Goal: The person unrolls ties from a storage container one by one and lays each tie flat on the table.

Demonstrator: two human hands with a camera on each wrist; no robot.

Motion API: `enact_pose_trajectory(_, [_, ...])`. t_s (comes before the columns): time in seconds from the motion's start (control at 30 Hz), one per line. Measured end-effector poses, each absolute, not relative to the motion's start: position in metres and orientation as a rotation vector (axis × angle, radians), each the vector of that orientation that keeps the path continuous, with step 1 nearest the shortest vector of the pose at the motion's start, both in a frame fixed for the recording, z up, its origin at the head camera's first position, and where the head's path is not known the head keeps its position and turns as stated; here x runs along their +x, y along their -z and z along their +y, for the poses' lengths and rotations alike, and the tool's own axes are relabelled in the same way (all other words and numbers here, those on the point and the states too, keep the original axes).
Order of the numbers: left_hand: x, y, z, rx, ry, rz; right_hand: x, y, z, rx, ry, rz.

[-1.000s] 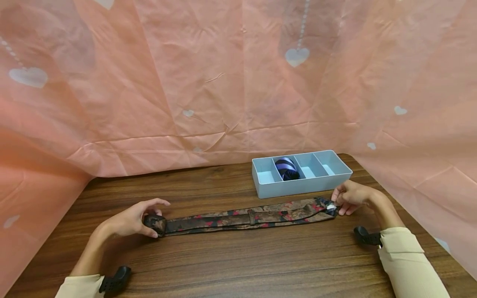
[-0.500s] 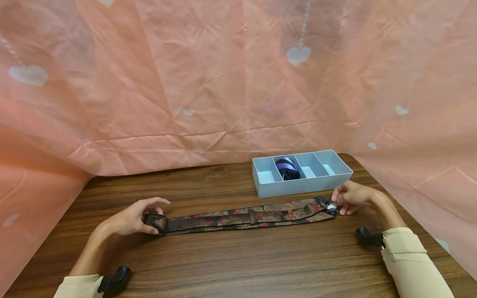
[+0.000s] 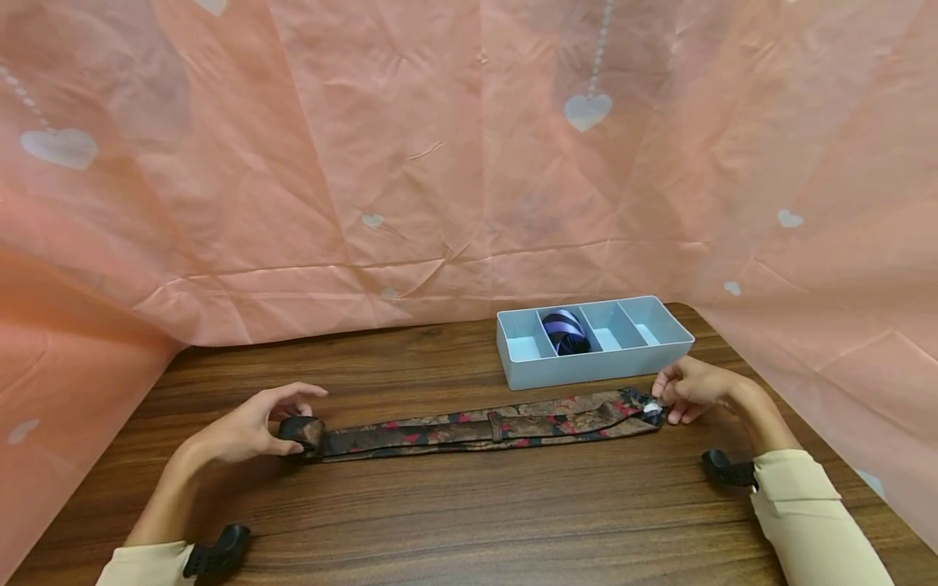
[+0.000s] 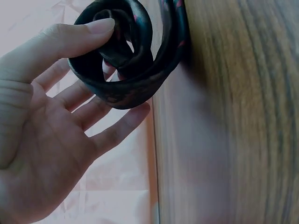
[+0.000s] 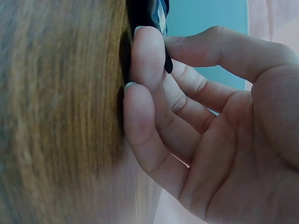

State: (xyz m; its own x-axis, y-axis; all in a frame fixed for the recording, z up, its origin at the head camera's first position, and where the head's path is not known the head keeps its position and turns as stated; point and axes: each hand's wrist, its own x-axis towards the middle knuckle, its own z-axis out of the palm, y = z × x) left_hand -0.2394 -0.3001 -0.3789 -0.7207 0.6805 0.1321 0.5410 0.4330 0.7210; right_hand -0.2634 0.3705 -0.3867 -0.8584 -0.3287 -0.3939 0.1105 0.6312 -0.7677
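The coiled end of a dark, patterned necktie is held loosely by the left hand, the thumb laid across the open side of the coil and other fingers spread behind and below it; in the head view the index finger is extended above the roll. The opposite, wider end is pinched between the thumb and fingers of the right hand, close to a small white patch.

Between the two hands the necktie is stretched almost straight across the desk, its back turned up, with the narrow tail passed through a fabric loop near the middle. Cream sleeves are worn on both arms, and a black device is strapped at each wrist.

Beyond the right half of the necktie, a pale blue box is set on the desk, divided into four compartments. In the second from the left, a rolled purple-and-black striped tie is held. The desk is enclosed by peach cloth printed with white hearts.
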Motion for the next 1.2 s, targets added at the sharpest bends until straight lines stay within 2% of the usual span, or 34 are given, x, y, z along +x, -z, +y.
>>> enact_pose_trajectory(0.47, [-0.23, 0.378, -0.323, 1.16, -1.216, 2.526, -0.263, 0.388, 0.371, -0.167, 1.154, 2.35])
enact_pose_trajectory(1.2, [-0.231, 0.391, -0.343, 1.023, -1.088, 2.457, -0.263, 0.388, 0.371, -0.162, 1.14, 2.365])
